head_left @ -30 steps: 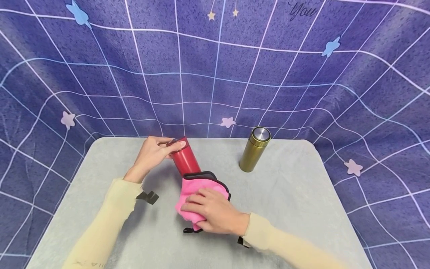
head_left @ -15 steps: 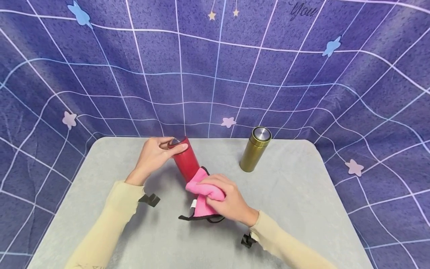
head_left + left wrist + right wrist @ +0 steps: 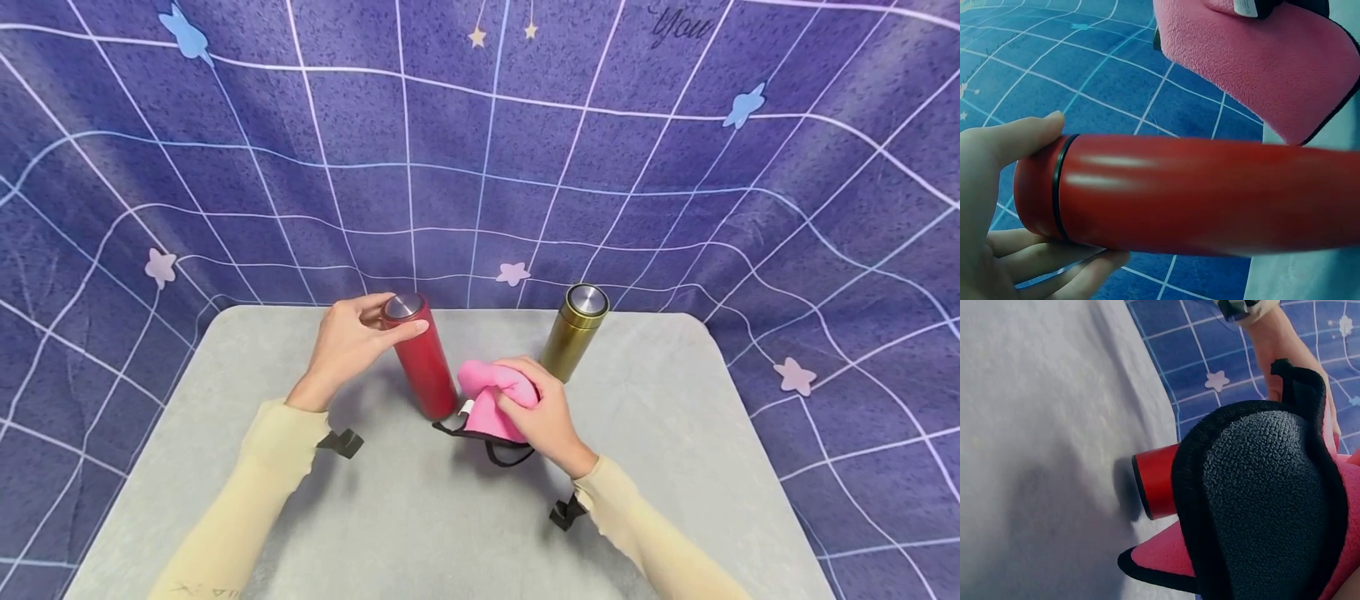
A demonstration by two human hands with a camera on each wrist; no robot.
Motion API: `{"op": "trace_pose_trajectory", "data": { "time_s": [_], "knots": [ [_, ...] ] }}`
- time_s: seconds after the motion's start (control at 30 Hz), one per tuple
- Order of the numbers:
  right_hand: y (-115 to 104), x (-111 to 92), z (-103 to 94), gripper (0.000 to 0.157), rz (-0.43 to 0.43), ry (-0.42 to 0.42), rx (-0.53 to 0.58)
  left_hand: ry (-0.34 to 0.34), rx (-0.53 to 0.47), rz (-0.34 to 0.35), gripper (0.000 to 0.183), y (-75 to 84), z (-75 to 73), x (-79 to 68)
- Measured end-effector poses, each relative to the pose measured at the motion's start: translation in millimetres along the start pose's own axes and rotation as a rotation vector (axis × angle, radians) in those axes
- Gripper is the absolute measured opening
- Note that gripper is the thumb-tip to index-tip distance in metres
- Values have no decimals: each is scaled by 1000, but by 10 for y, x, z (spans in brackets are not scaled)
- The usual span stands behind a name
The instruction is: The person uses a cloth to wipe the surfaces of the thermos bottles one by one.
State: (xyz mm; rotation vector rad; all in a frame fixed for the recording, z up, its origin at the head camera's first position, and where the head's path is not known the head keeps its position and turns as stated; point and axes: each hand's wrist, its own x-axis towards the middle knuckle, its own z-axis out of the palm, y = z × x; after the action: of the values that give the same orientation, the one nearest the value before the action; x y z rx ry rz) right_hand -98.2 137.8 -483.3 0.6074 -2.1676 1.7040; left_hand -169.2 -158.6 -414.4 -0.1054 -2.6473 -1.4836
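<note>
My left hand [image 3: 345, 346] grips a red thermos bottle [image 3: 426, 367] round its lid, thumb on the near side and fingers behind. The silver lid top faces up, and the base is close over the table. In the left wrist view a black ring [image 3: 1062, 187] marks the seam below the lid. My right hand [image 3: 551, 421] clutches a bunched pink cloth [image 3: 501, 417] with black edging, just right of the bottle's lower end. A white tag and a black loop hang from it. The right wrist view shows the cloth's dark grey side [image 3: 1260, 506], partly covering the red bottle.
A gold-green thermos bottle [image 3: 573, 333] with a silver lid top stands at the back right, its lower part overlapped by my right hand. The light grey table [image 3: 420, 533] ends at a blue grid-patterned curtain [image 3: 450, 192]. Black straps [image 3: 341, 443] hang at both wrists.
The cloth has come off the red bottle's lower end and moved right and away from me, bunching up in my right hand. The bottle has swung more upright, uncovering its base.
</note>
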Motion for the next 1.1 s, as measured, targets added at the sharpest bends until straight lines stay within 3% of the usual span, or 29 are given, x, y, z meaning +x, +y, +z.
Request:
{"op": "trace_pose_trajectory", "data": {
  "time_s": [0.23,0.63,0.83,1.1],
  "knots": [
    [63,25,-30,36,40,4,4,53,-7,34,89,-14,32,-57],
    [108,19,-16,38,71,13,4,93,-79,175,72,-126,145,-160],
    [112,20,-11,37,73,16,-1,120,-131,193,74,-261,267,-163],
    [88,44,7,38,51,17,2,99,-170,253,73,-468,371,-98]
  ]
}}
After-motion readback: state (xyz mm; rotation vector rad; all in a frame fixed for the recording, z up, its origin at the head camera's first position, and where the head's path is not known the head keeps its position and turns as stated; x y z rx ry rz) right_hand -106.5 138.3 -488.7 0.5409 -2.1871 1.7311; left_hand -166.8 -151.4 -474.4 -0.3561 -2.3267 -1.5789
